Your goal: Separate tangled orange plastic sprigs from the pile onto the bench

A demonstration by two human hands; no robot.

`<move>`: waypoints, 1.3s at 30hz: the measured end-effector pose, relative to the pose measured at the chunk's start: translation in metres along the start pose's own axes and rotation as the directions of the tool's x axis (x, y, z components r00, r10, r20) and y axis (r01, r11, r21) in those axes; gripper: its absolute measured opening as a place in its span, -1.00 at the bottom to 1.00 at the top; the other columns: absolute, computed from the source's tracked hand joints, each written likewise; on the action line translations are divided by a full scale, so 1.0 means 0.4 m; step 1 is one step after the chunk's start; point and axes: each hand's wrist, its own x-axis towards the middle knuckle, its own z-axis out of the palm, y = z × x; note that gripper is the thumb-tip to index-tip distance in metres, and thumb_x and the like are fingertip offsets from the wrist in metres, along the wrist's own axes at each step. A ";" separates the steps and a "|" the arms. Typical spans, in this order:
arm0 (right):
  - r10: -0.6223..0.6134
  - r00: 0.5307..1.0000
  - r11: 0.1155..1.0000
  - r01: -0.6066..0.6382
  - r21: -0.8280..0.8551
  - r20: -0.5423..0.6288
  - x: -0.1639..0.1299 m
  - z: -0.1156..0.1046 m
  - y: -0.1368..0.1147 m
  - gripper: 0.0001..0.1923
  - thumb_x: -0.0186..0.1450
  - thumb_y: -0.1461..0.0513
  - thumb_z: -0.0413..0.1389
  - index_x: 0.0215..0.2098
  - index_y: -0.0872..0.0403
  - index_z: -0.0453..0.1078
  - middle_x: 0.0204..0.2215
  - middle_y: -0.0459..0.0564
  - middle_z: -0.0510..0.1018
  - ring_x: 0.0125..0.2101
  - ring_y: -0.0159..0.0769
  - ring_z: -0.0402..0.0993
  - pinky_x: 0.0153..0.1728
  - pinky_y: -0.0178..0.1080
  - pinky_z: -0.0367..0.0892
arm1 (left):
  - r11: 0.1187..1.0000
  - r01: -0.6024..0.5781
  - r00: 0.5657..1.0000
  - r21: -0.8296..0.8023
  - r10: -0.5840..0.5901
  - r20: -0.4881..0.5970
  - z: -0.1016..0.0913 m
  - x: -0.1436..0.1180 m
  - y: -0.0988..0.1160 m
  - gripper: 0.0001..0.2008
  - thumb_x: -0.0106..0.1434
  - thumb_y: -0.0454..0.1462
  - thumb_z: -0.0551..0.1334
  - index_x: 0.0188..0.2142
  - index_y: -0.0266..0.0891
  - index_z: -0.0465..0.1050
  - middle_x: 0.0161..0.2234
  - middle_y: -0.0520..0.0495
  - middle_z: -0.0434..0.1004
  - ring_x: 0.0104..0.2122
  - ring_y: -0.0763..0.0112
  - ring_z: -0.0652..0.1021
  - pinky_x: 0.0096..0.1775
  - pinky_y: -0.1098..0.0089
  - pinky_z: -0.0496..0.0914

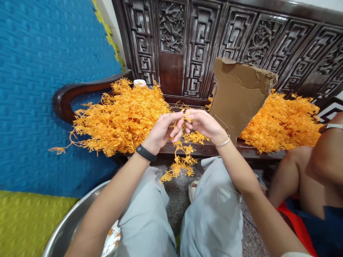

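My left hand [162,130] and my right hand [205,124] meet in front of me, both pinching one orange plastic sprig [180,162] whose branches hang down between my knees. A black band is on my left wrist and a silver bangle on my right. A big heap of orange plastic sprigs [120,117] lies on the dark wooden bench [203,150] just left of my hands. A second heap [281,123] lies on the right, behind a torn cardboard sheet [238,96] that stands upright between the heaps.
A metal basin [69,228] sits by my left knee. Blue and yellow foam mats [34,89] cover the left side. Another person's knee and arm [313,167] are at the right. A carved wooden backrest [203,43] rises behind the bench.
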 end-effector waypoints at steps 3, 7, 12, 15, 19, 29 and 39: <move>-0.041 0.999 0.999 0.041 0.024 -0.027 0.006 0.006 0.004 -0.81 0.16 0.19 0.06 -0.53 0.11 0.20 -0.64 -0.20 0.25 -0.62 -0.52 0.27 -0.51 -0.35 0.29 | 1.000 0.006 1.000 -0.006 -0.006 -0.014 0.008 0.002 0.006 -0.62 0.16 -0.12 0.05 -0.71 -0.23 0.15 -0.88 0.15 -0.06 -0.86 0.61 0.19 -0.76 0.52 0.05; -0.121 0.987 0.992 0.118 -0.041 -0.103 0.006 0.024 -0.001 -0.76 0.14 0.14 0.09 -0.52 0.07 0.13 -0.63 -0.20 0.21 -0.61 -0.52 0.18 -0.52 -0.35 0.23 | 1.000 -0.008 0.997 0.026 0.010 -0.079 0.018 0.006 0.013 -0.57 0.20 -0.08 -0.01 -0.72 -0.21 0.08 -0.87 0.15 -0.09 -0.86 0.61 0.16 -0.75 0.51 0.05; -0.204 0.968 0.973 0.184 -0.139 -0.144 0.001 0.042 -0.001 -0.65 0.14 0.02 0.06 -0.53 0.04 0.03 -0.64 -0.19 0.12 -0.60 -0.48 0.10 -0.54 -0.33 0.16 | 0.997 -0.024 0.994 0.069 0.032 -0.106 0.028 0.007 0.010 -0.46 0.24 0.06 -0.11 -0.74 -0.19 0.00 -0.88 0.16 -0.18 -0.89 0.60 0.09 -0.76 0.48 0.06; -0.237 0.965 0.958 0.212 -0.196 -0.116 -0.001 0.043 0.006 -0.61 0.15 -0.05 0.03 -0.52 0.03 0.00 -0.62 -0.17 0.10 -0.59 -0.46 0.09 -0.53 -0.31 0.15 | 0.997 -0.055 0.993 0.055 0.061 -0.101 0.026 0.009 0.001 -0.44 0.24 0.08 -0.13 -0.75 -0.20 0.03 -0.88 0.15 -0.21 -0.90 0.61 0.06 -0.77 0.47 0.07; -0.309 0.945 0.936 0.283 -0.211 -0.106 0.000 0.046 0.017 -0.56 0.14 -0.10 0.02 -0.52 0.03 -0.02 -0.59 -0.15 0.11 -0.60 -0.45 0.07 -0.54 -0.29 0.15 | 0.998 -0.051 0.994 0.033 0.054 -0.094 0.022 0.013 -0.011 -0.46 0.23 0.05 -0.12 -0.74 -0.20 0.07 -0.86 0.14 -0.24 -0.89 0.62 0.02 -0.78 0.48 0.06; -0.429 0.897 0.865 0.373 -0.334 -0.108 -0.004 0.039 0.015 -0.51 0.24 -0.20 -0.28 -0.29 -0.04 0.17 -0.55 -0.08 0.10 -0.55 -0.33 0.06 -0.54 -0.22 0.22 | 0.976 -0.213 0.931 -0.041 0.189 -0.313 0.017 -0.026 0.030 -0.38 0.17 0.21 -0.33 -0.69 -0.17 0.01 -0.85 0.18 -0.50 -0.90 0.62 -0.18 -0.78 0.46 -0.18; -0.340 0.852 0.938 0.339 -0.076 -0.399 0.038 -0.117 0.044 -0.69 0.18 -0.07 0.03 -0.37 -0.03 0.25 -0.52 -0.10 0.16 -0.45 -0.37 0.19 -0.36 -0.26 0.28 | 0.902 -0.029 1.000 -0.431 0.025 -0.015 0.005 0.010 0.011 -0.43 0.28 0.04 -0.14 -0.73 -0.22 0.10 -0.90 0.14 -0.11 -0.88 0.60 0.07 -0.77 0.50 0.02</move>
